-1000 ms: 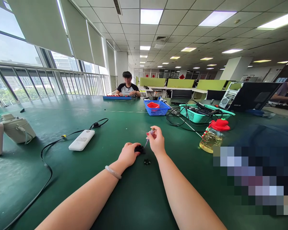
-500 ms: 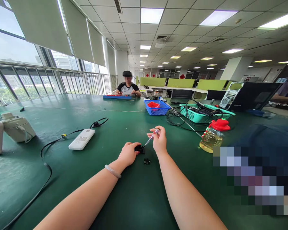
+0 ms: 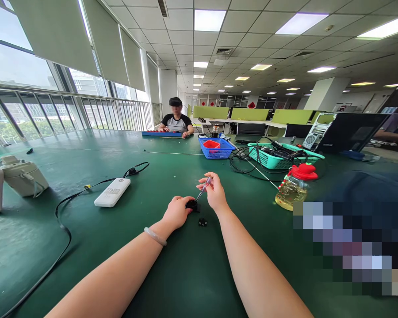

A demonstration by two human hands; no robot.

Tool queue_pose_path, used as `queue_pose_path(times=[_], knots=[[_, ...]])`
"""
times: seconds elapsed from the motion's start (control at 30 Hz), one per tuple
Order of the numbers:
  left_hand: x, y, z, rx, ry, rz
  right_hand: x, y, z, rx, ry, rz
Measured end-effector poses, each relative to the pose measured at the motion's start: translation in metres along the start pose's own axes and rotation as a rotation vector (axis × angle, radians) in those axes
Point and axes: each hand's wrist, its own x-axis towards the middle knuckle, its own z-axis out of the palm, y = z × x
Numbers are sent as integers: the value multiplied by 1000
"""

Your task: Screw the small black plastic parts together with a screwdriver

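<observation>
The green table (image 3: 185, 282) spreads out under everything, and I take my places from the black part (image 3: 193, 206) lying on it, just in front of me. Well beyond that part, at the table's far edge, a person (image 3: 176, 123) sits behind a long blue tray (image 3: 162, 134) with red things in it. Beyond the part and to its right stands a green basket (image 3: 268, 162) heaped with black cables; nearer to straight beyond it is a smaller blue basket (image 3: 216, 153) holding a red container. Well to the part's left sits a beige case (image 3: 24, 179), and to its right a red-lidded jar (image 3: 292, 194) with yellowish liquid inside.

My left hand (image 3: 177, 213) is at the part's left side, thumb and fingers pinching it against the table. My right hand (image 3: 215, 193) is raised just right of the part, pinching a screwdriver between thumb and fingertips, with some other fingers spread. To the part's left lies a white power bank (image 3: 112, 192). The screwdriver (image 3: 201, 192) slants down to the part, its tip at the upper right; whether it sits in a screw, I cannot tell. A small black piece (image 3: 202, 222) lies just on my side of the part, apart from both hands.
</observation>
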Motion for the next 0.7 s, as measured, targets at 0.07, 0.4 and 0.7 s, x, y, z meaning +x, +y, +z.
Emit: queue_pose_path(times=[0.07,0.4,0.7], knots=[[0,0,0,7,3,15,0,-3,0,-48,-17,-8],[0,1,-2,38,7,30,-3,-6,0,-189,144,3],[2,-3,0,68,31,70,-9,-26,14,-245,93,-195]])
